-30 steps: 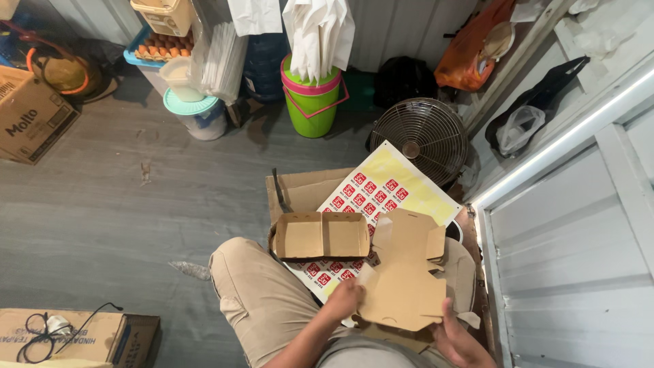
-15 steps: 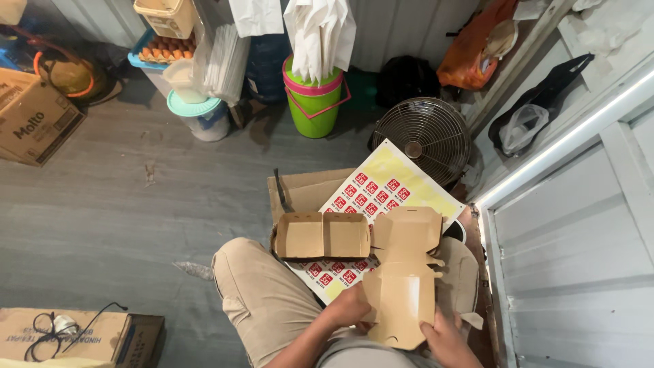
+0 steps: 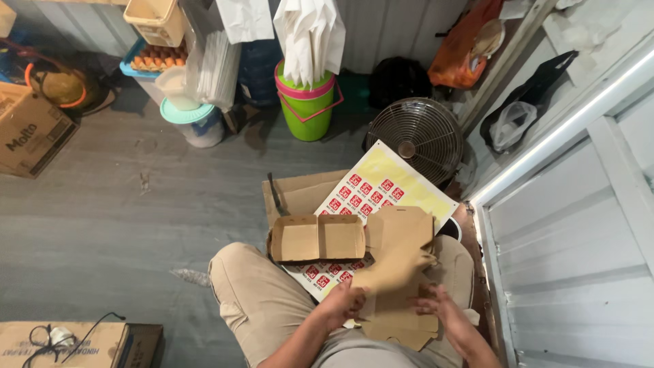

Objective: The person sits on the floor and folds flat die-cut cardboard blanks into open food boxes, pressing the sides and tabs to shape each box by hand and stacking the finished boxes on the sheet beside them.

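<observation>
I sit on the floor with a flat brown cardboard box blank (image 3: 398, 262) over my lap. My left hand (image 3: 343, 304) grips its left edge and my right hand (image 3: 444, 315) holds its lower right part; the blank is partly folded. Just left of it lies a folded open two-compartment cardboard tray (image 3: 318, 238). Beneath both lies a yellow sheet of red square stickers (image 3: 381, 189), resting on a flat piece of cardboard (image 3: 300, 192).
A round metal fan (image 3: 417, 136) lies beyond the sticker sheet. A green bucket (image 3: 304, 105) with white paper stands at the back, beside a white tub (image 3: 192, 123) and an egg tray. Cardboard boxes (image 3: 27, 133) sit at left. A white panelled wall (image 3: 579, 225) runs along the right.
The box blank has been pulled closer to my lap and folded further; both hands shifted lower on it. The folded tray and sticker sheet have stayed in place.
</observation>
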